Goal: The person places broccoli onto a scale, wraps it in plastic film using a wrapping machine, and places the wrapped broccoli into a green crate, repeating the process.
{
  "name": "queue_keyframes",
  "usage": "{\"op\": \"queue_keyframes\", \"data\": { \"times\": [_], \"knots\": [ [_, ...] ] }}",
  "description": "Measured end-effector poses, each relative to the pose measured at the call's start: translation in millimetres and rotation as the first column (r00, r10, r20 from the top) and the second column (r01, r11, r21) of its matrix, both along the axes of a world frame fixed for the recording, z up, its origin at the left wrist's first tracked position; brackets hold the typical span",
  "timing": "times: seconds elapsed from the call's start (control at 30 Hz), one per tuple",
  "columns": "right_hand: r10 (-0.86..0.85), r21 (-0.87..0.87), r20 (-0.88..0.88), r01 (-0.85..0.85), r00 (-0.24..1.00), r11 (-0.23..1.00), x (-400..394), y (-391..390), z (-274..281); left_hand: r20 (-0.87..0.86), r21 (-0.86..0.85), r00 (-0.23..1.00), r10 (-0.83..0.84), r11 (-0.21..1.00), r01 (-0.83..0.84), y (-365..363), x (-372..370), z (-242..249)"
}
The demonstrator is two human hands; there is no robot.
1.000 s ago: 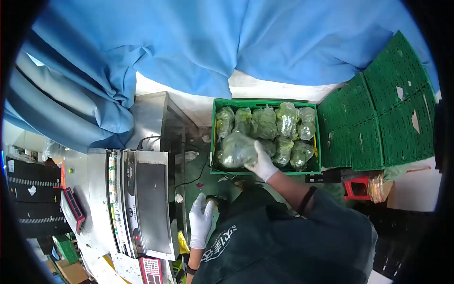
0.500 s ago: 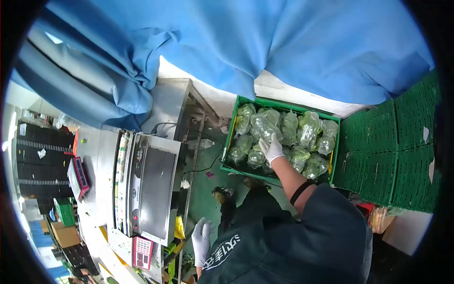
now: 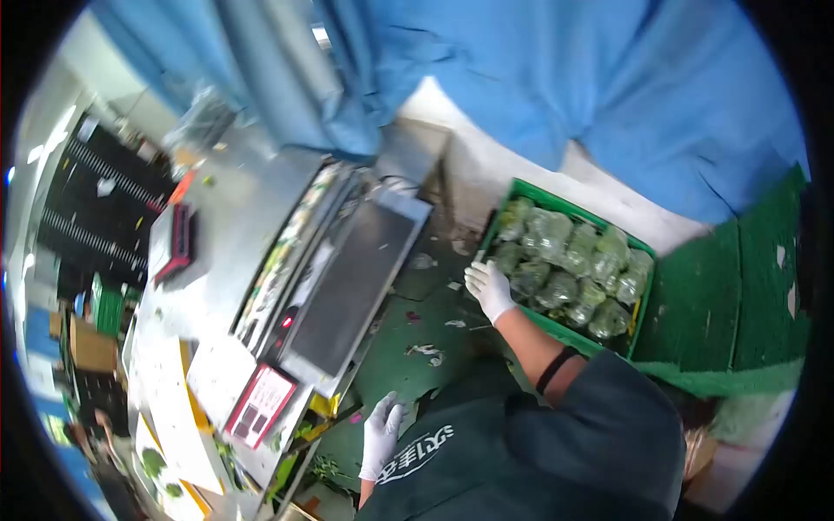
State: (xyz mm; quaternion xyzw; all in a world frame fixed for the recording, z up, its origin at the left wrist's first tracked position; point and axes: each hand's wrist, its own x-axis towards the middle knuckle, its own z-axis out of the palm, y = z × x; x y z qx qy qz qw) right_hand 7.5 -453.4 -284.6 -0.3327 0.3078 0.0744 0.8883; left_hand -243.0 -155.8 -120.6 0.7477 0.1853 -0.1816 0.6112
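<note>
My right hand (image 3: 489, 291), in a white glove, is at the left corner of a green crate (image 3: 573, 339). Its fingers are stretched out and hold nothing. Clear plastic bags of green leafy vegetables (image 3: 549, 234) lie in rows inside the crate, which rests low by the wall. Lower down, near the front of my dark shirt, hangs my left hand (image 3: 380, 437), also gloved in white. Its fingers are loosely bent and apart, with nothing in them. The bench with the wrapping machine (image 3: 352, 282) is to its left.
A steel table (image 3: 239, 187) on the left carries a red scale (image 3: 174, 243) and another red-and-white scale (image 3: 261, 404). Green crates (image 3: 695, 304) are stacked at right, black crates (image 3: 100, 191) at far left. Blue curtain (image 3: 556, 69) hangs ahead. Scraps litter the floor; another person (image 3: 109, 443) is at lower left.
My right hand has moved off the bagged vegetables to the crate's left corner. The view has turned left, so the crate and bench appear tilted and shifted right. My left hand stays low.
</note>
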Motion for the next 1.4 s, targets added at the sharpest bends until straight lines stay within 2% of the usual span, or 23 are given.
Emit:
{"op": "queue_keyframes", "data": {
  "times": [0.1, 0.17, 0.2, 0.3, 0.37, 0.4, 0.43, 0.47, 0.5, 0.53, 0.57, 0.6, 0.63, 0.67, 0.7, 0.73, 0.77, 0.83, 0.9, 0.97, 1.17, 1.3, 1.4],
  "knots": [
    [0.179, -0.14, -0.082, -0.189, 0.98, 0.972, -50.0, 79.5, 38.4, 0.07, -0.017, 0.993, 0.093, 0.996, -0.092, 41.2, -44.5, -20.5],
    [0.306, -0.52, 0.051, -0.236, 0.951, 0.821, -83.1, 117.4, 44.0, 0.111, 0.043, 0.986, 0.127, 0.99, -0.132, 68.8, -74.2, -35.9],
    [0.387, -0.581, 0.1, -0.262, 0.917, 0.771, -95.6, 126.0, 47.7, 0.089, -0.004, 0.973, 0.213, 0.977, -0.213, 77.6, -89.3, -38.3],
    [0.545, -0.373, -0.033, -0.516, 0.838, 0.771, -132.5, 133.8, 44.6, 0.031, -0.025, 0.943, 0.332, 0.943, -0.331, 95.7, -121.4, -29.4],
    [0.511, -0.372, -0.082, -0.502, 0.856, 0.781, -161.3, 132.3, 12.3, 0.066, -0.02, 0.937, 0.343, 0.939, -0.342, 107.0, -143.0, -47.7],
    [0.634, -0.526, 0.036, -0.524, 0.773, 0.67, -164.5, 105.1, -27.0, 0.125, 0.065, 0.945, 0.302, 0.948, -0.312, 107.6, -152.5, -44.8],
    [0.611, -0.922, 0.101, -0.157, 0.785, 0.353, -161.3, 94.1, -49.8, 0.177, 0.162, 0.945, 0.275, 0.939, -0.304, 111.8, -154.7, -40.2],
    [0.658, -0.985, 0.093, 0.166, 0.747, -0.049, -152.6, 97.0, 1.8, 0.172, 0.167, 0.936, 0.308, 0.927, -0.336, 115.5, -157.8, -31.7],
    [0.689, -0.943, 0.062, 0.269, 0.722, -0.196, -142.3, 98.6, 63.5, 0.158, 0.167, 0.93, 0.331, 0.919, -0.356, 116.7, -162.5, -25.4],
    [0.621, -0.955, 0.063, 0.229, 0.781, -0.191, -130.2, 93.0, 91.0, 0.154, 0.155, 0.925, 0.347, 0.916, -0.369, 119.6, -167.0, -32.2],
    [0.529, -0.897, 0.054, 0.274, 0.847, -0.346, -111.1, 62.2, 79.9, 0.147, 0.137, 0.93, 0.336, 0.925, -0.355, 119.9, -170.4, -39.2],
    [0.463, -0.772, 0.105, 0.366, 0.88, -0.519, -72.8, 11.0, 17.4, 0.134, 0.128, 0.929, 0.345, 0.923, -0.362, 122.3, -173.7, -45.2],
    [0.319, -0.871, -0.159, 0.019, 0.934, -0.491, -29.1, -43.2, -33.9, 0.124, 0.111, 0.932, 0.34, 0.929, -0.354, 124.3, -172.6, -50.1],
    [0.347, -0.869, -0.149, 0.045, 0.926, -0.494, -32.4, -36.9, -30.3, 0.14, 0.113, 0.931, 0.337, 0.929, -0.353, 125.8, -172.6, -49.3],
    [0.291, -0.893, -0.449, -0.429, 0.845, -0.133, -38.2, -30.2, -26.9, 0.153, 0.104, 0.919, 0.363, 0.919, -0.381, 128.7, -171.7, -48.1],
    [0.363, -0.583, -0.687, -0.776, 0.629, 0.24, -36.1, -25.3, -24.9, 0.145, 0.131, 0.922, 0.358, 0.917, -0.377, 131.6, -169.7, -47.4],
    [0.546, -0.503, -0.631, -0.827, 0.55, 0.252, -19.1, -35.0, -83.1, 0.13, 0.158, 0.927, 0.351, 0.916, -0.369, 133.3, -168.0, -46.8],
    [0.76, -0.34, -0.64, -0.928, 0.112, -0.149, -56.1, 39.8, -59.9, 0.124, 0.123, 0.913, 0.388, 0.907, -0.402, 140.4, -160.2, -48.1],
    [0.808, -0.438, -0.583, -0.802, -0.09, -0.405, -87.5, 92.6, -63.3, 0.117, 0.105, 0.904, 0.411, 0.9, -0.423, 150.6, -149.8, -38.0],
    [0.808, -0.529, -0.555, -0.666, -0.197, -0.526, -100.7, 135.1, -79.1, 0.121, 0.129, 0.88, 0.459, 0.872, -0.473, 160.9, -140.2, -38.7],
    [0.811, -0.601, -0.49, -0.55, -0.32, -0.58, -100.2, 217.7, -129.8, 0.152, 0.202, 0.791, 0.592, 0.765, -0.611, 202.3, -141.6, -4.2],
    [0.882, -0.693, -0.411, -0.549, -0.23, -0.467, -118.7, 277.9, -70.8, 0.183, 0.181, 0.689, 0.702, 0.664, -0.725, 240.1, -162.7, 0.5],
    [0.861, -0.656, -0.417, -0.559, -0.292, -0.507, -128.3, 302.8, -71.2, 0.146, 0.191, 0.62, 0.771, 0.593, -0.783, 287.7, -184.1, 19.2]
  ]
}}
